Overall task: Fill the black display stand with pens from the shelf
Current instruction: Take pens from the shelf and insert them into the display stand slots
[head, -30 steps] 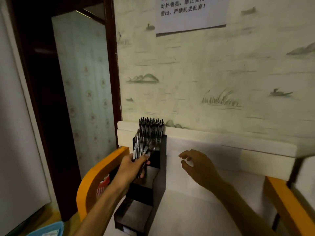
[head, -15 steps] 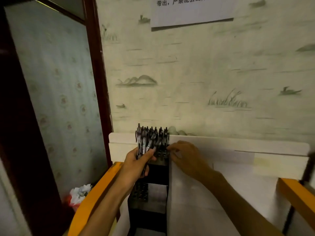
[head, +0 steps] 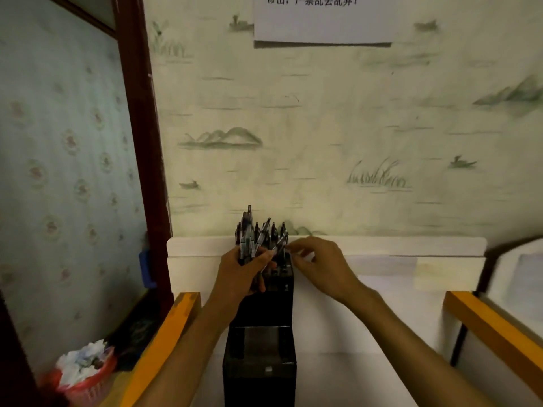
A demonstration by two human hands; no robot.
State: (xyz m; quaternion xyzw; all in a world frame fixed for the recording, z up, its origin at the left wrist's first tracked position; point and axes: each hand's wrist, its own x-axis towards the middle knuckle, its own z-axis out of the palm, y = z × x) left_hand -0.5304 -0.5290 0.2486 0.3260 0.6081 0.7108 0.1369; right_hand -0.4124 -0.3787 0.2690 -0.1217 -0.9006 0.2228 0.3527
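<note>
Standing upright on the white tabletop (head: 338,327), the black display stand (head: 260,356) rises in steps toward the wall, its top tier already holding a row of pens (head: 277,230). The left hand (head: 239,274) grips a bundle of pens (head: 246,239) upright just beside that top tier. The right hand (head: 318,265) reaches in from the right, fingertips (head: 291,247) pinching one slanted pen (head: 280,244) over the top tier. A red basket (head: 88,377) of crumpled paper sits lower left.
</note>
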